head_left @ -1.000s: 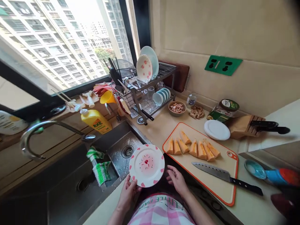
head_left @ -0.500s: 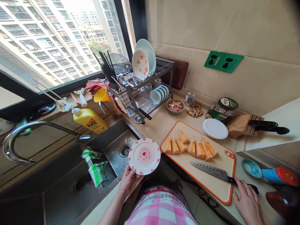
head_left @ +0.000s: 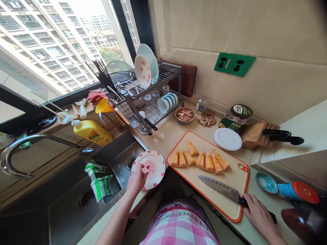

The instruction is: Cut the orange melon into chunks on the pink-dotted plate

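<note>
My left hand lies over the near left part of a white plate with pink spots, its fingers curled together; their tips are hard to make out. The plate is at the counter edge beside the sink. At the lower right, my right hand is closed round the black handle of a knife. The blade lies flat on an orange-rimmed cutting board, pointing left. Behind the blade, several orange wedges stand and lean on the board.
The sink with its faucet is at left, a yellow bottle behind it. A dish rack stands at the back. A bowl, white plates, a knife block and a blue-and-red container surround the board.
My left hand has gone from the plate's rim to over its face, its fingers curling in. My right hand has closed round the knife handle. The view has shifted slightly right.
</note>
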The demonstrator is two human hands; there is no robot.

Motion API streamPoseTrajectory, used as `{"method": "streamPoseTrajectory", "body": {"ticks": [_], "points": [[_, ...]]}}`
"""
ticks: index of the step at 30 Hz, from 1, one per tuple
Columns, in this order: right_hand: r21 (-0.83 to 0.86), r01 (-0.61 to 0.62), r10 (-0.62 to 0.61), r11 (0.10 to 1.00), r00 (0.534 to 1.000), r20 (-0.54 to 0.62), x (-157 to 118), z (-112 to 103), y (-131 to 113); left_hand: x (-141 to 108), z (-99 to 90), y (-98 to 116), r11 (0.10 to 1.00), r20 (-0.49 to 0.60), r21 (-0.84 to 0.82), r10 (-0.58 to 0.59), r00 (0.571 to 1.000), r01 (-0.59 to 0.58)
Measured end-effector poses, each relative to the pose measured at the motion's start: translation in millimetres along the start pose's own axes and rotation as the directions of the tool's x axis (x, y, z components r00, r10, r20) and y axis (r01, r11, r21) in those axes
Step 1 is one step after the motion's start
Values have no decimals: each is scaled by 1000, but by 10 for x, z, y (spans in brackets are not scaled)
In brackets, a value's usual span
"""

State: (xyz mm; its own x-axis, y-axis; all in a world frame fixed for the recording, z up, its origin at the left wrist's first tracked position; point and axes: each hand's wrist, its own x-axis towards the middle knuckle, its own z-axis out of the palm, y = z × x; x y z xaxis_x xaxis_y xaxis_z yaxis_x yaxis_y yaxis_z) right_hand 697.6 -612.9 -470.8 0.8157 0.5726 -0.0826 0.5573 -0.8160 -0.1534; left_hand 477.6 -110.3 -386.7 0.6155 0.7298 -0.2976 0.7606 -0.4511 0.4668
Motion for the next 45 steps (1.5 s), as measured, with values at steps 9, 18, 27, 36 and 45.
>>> {"method": "streamPoseTrajectory", "body": {"ticks": [9, 18, 27, 36, 45], "points": [[704, -281, 72, 652, 947, 312, -430, -259, -1063, 1275, 633, 1260, 702, 471, -61, 647, 600, -710], [377, -248, 80, 892, 909, 410, -84, -512, -1576, 1341, 691, 1149, 713, 500, -88, 635, 589, -695], [314, -202, 43, 928, 893, 449, 83, -697, -1442, 1157, 740, 907, 794, 379, -138, 595, 709, -593], [227, -103, -17, 968, 882, 472, 229, -753, -1587, 849, 810, 789, 851, 296, -228, 524, 799, -473], [38, 111, -115, 993, 873, 474, 574, -948, -1448, 405, 1021, 653, 811, 183, -477, 470, 863, -340]]}}
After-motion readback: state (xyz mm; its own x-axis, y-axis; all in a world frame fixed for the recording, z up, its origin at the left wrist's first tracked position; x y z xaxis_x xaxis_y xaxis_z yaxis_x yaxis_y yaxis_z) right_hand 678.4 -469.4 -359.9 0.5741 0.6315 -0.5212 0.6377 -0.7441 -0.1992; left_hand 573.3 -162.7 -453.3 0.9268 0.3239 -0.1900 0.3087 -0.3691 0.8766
